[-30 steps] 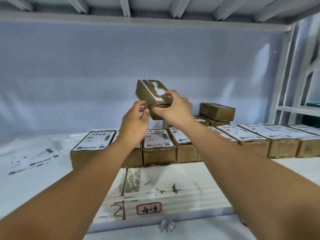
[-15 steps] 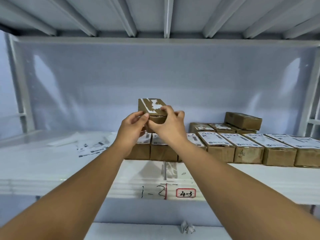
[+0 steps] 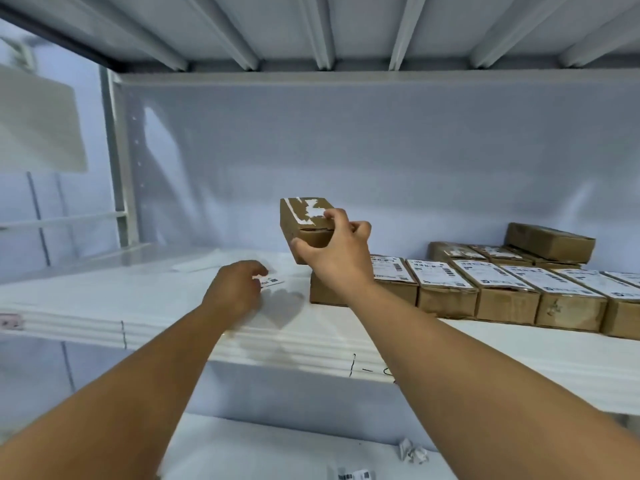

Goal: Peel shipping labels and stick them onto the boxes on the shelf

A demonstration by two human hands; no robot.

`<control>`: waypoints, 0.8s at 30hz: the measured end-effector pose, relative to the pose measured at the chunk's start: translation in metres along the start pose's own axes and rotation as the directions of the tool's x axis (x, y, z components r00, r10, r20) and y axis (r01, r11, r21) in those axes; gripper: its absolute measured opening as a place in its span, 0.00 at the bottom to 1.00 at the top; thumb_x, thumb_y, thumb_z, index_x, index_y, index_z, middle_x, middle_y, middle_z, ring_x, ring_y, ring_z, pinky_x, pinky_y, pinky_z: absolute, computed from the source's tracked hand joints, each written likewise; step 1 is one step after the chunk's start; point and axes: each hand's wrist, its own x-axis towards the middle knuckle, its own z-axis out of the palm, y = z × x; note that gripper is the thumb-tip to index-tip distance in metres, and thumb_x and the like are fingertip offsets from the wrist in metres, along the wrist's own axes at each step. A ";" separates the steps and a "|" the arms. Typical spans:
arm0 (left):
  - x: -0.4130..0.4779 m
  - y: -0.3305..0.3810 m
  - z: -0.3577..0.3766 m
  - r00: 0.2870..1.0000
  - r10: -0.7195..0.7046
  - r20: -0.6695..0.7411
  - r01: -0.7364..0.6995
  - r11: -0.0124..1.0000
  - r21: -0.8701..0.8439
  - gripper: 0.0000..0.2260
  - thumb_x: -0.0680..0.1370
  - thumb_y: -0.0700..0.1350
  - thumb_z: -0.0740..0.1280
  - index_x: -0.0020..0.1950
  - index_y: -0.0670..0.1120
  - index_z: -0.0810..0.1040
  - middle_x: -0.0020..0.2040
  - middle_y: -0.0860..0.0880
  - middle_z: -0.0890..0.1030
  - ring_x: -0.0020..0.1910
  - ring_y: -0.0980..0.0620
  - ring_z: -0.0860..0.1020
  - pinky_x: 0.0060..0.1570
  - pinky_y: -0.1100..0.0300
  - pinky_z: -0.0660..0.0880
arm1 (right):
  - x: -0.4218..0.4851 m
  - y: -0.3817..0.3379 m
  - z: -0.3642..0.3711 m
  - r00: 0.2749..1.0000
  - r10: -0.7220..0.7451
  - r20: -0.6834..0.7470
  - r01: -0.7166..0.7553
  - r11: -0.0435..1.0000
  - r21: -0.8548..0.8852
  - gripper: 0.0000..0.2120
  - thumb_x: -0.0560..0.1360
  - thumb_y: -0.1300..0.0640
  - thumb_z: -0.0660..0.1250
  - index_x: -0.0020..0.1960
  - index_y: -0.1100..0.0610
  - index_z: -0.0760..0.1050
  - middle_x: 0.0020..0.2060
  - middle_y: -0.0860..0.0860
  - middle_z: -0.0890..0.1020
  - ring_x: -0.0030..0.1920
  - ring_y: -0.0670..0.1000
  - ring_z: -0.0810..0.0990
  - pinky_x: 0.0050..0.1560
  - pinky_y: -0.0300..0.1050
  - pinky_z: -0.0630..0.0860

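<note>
As right grip (image 3: 334,252) clasps a cardboard box (image 3: 297,226), left grip (image 3: 235,289) pinches a paper label (image 3: 275,281).

Light was soft, even, cool-bluish. Pale glare streaks lay on back panel (image 3: 381,161) above shelf (image 3: 104,299); faint hand shadow on shelf top. Left hand (image 3: 235,289) was motion-blurred. Wide-angle bending twd edges; area left of shelf smeared.

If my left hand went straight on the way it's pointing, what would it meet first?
Probably the loose shipping label lying on the shelf, right in front of the left hand; whether the fingers already touch it is unclear.
</note>
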 end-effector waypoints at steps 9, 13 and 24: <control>0.008 -0.021 0.002 0.927 0.033 0.374 -0.167 0.929 0.330 0.18 0.82 0.46 0.50 0.72 0.50 0.66 0.72 0.50 0.66 0.71 0.48 0.64 0.68 0.59 0.59 | -0.011 -0.011 0.042 0.992 -0.069 0.110 0.057 0.993 0.104 0.30 0.70 0.42 0.69 0.68 0.43 0.61 0.61 0.50 0.60 0.50 0.49 0.72 0.53 0.40 0.69; 0.026 -0.039 0.003 0.945 -0.104 0.311 -0.037 0.908 0.418 0.18 0.82 0.49 0.50 0.69 0.50 0.70 0.69 0.46 0.71 0.67 0.46 0.70 0.66 0.51 0.67 | -0.014 -0.014 0.065 0.983 -0.073 0.169 0.054 0.992 0.113 0.29 0.72 0.41 0.67 0.69 0.42 0.60 0.61 0.51 0.60 0.52 0.49 0.70 0.54 0.38 0.66; 0.040 -0.077 -0.007 0.992 -0.097 0.078 0.058 0.915 0.399 0.13 0.77 0.54 0.62 0.51 0.46 0.80 0.54 0.45 0.78 0.52 0.44 0.77 0.48 0.53 0.75 | -0.010 -0.002 0.104 0.980 0.071 0.184 -0.059 0.996 -0.070 0.33 0.69 0.39 0.68 0.69 0.44 0.59 0.62 0.54 0.60 0.60 0.56 0.72 0.55 0.46 0.73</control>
